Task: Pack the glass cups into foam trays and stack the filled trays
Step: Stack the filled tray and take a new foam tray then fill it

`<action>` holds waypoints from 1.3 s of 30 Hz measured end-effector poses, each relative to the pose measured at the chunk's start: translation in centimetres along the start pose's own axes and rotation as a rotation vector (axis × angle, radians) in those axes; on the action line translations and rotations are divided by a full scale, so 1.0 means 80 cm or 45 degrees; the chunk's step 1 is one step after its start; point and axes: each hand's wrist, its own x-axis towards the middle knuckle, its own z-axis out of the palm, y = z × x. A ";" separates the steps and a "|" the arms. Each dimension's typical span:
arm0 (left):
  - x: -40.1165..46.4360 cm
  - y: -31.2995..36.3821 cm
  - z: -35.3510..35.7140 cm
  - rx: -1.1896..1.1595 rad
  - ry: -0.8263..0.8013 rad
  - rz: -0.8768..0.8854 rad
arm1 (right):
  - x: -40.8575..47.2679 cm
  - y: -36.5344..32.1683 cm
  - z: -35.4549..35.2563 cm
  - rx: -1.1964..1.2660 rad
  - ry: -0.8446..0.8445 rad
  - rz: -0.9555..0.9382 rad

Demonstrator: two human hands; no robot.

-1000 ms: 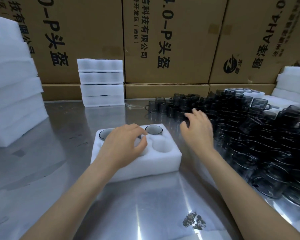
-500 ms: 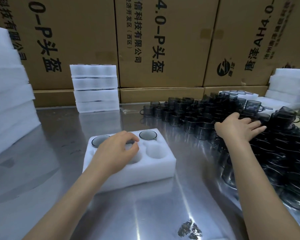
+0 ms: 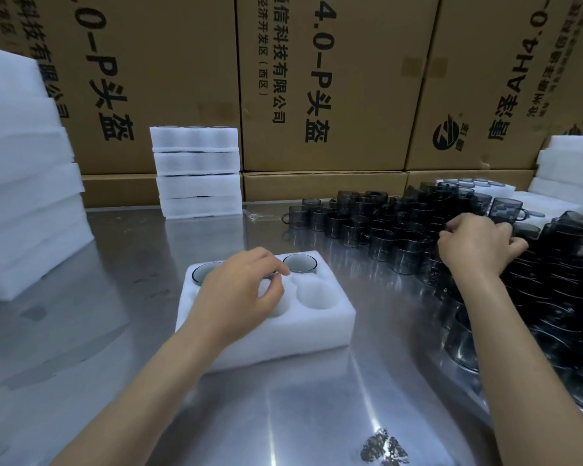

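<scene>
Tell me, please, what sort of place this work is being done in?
Most likely a packing station in a warehouse or small factory: printed cardboard cartons line the back, stacked foam trays stand on a steel table, and a mass of glass cups waits to be packed.

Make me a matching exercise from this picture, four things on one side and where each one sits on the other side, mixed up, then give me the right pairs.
Things:
1. left hand
2. right hand
3. stack of filled trays
4. empty front pocket

Places:
A. at the back, against the cardboard boxes
B. on the near right of the foam tray
C. over the middle of the foam tray
D. among the pile of dark glass cups

Pairs: 1-C, 2-D, 3-A, 4-B
</scene>
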 end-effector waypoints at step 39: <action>-0.094 -0.071 -0.064 -0.330 0.133 -0.210 | -0.242 -0.140 0.002 0.963 -0.321 -1.579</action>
